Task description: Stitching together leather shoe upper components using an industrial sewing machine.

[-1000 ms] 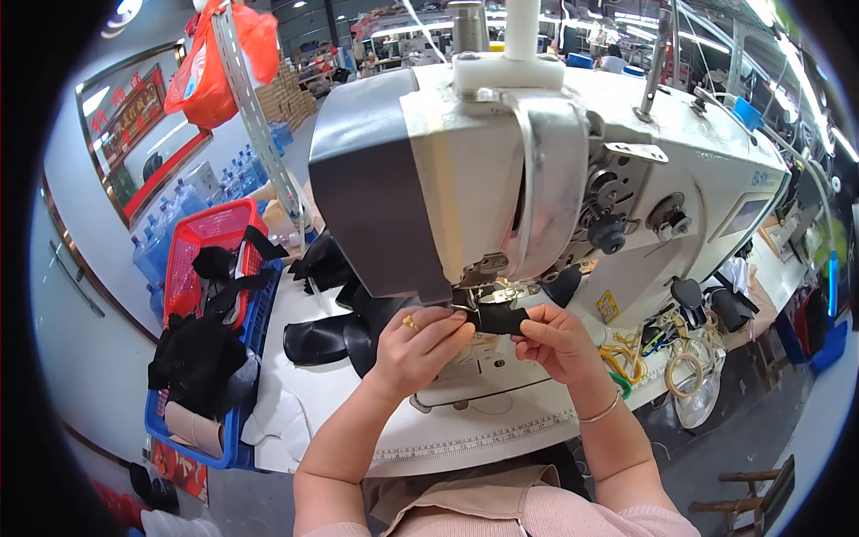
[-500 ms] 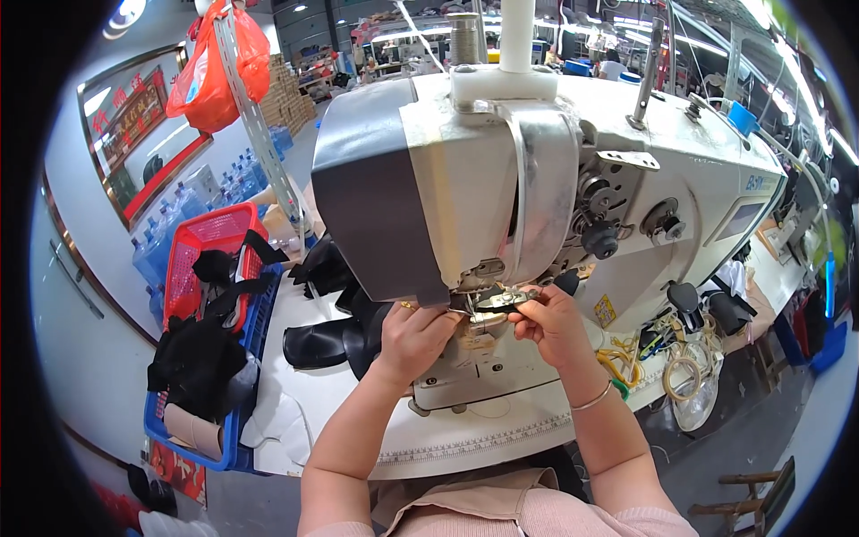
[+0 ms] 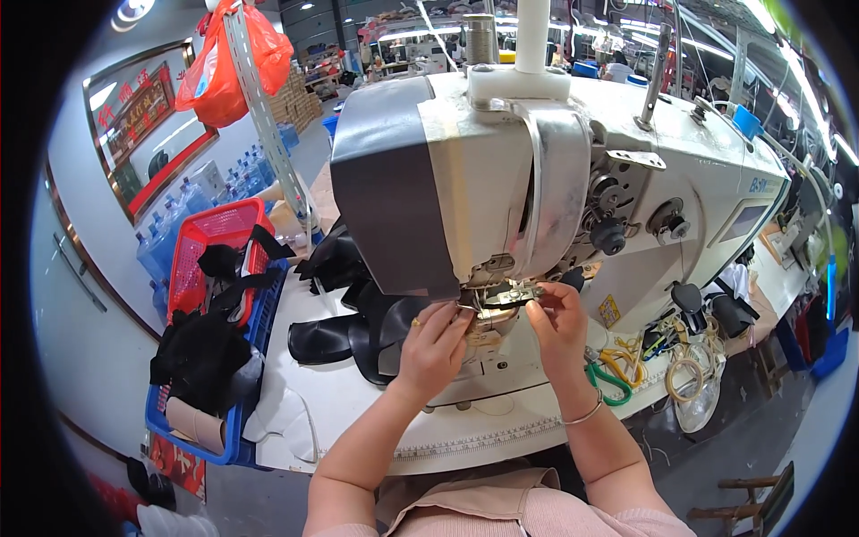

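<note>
A large white and grey industrial sewing machine (image 3: 488, 170) stands in front of me. At its needle area, my left hand (image 3: 436, 351) has thumb and fingers pinched together by the left side of the presser foot; what they pinch is too small to make out. My right hand (image 3: 558, 329) is closed with thumb and index finger at the right end of a small shiny metal plate (image 3: 514, 295) with a dark edge. Whether it grips the plate or something beside it is hidden. Black leather-like pieces (image 3: 335, 340) lie left of the machine bed.
Left of the table, a blue crate (image 3: 234, 438) and a red basket (image 3: 192, 246) hold black pieces. Green-handled scissors (image 3: 610, 385), yellow-handled scissors (image 3: 626, 365) and a tape roll (image 3: 683, 380) are at the right. A ruler strip (image 3: 483, 445) runs along the front edge.
My view has shifted slightly, so the machine appears farther right. My right hand has turned more upright beside the metal plate. My left hand stays near the needle. The green-handled scissors show more.
</note>
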Motion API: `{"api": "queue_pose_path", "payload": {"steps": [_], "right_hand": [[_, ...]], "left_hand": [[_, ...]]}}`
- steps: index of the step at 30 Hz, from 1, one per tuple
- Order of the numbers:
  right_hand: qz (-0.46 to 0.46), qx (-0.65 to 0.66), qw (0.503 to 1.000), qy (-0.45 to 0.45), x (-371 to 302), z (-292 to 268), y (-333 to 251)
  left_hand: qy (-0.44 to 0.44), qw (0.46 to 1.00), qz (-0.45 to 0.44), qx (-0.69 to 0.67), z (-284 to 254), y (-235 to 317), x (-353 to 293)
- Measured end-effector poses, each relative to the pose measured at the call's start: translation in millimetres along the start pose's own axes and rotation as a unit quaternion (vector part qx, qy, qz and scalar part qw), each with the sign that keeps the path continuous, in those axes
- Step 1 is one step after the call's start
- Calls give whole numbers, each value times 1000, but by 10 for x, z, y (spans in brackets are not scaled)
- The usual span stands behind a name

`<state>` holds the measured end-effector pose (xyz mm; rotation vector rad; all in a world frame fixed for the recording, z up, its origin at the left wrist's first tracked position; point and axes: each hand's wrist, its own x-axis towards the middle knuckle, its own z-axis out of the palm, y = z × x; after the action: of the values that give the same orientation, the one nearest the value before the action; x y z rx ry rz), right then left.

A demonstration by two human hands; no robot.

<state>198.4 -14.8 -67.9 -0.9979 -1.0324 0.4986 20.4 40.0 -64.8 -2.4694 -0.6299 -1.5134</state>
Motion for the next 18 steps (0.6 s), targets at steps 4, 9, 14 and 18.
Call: {"api": "queue_pose_path", "payload": {"steps": [4,9,14,18], "right_hand": [[-12,-5,1000,-11,16,2,22],[-15,7,1000,-19,34,-16,40],[-10,-9,1000,-15,39,-5,-36],[-10,48,999,-22,99,-45,-55]], "left_hand": [[-12,999,-43,6,7,143,-116],[24,982,-130,-131,-59,526,-446],[241,375,-554,-703,35,101,-551],[278,344,-556,-704,80,-182,-72]]}}
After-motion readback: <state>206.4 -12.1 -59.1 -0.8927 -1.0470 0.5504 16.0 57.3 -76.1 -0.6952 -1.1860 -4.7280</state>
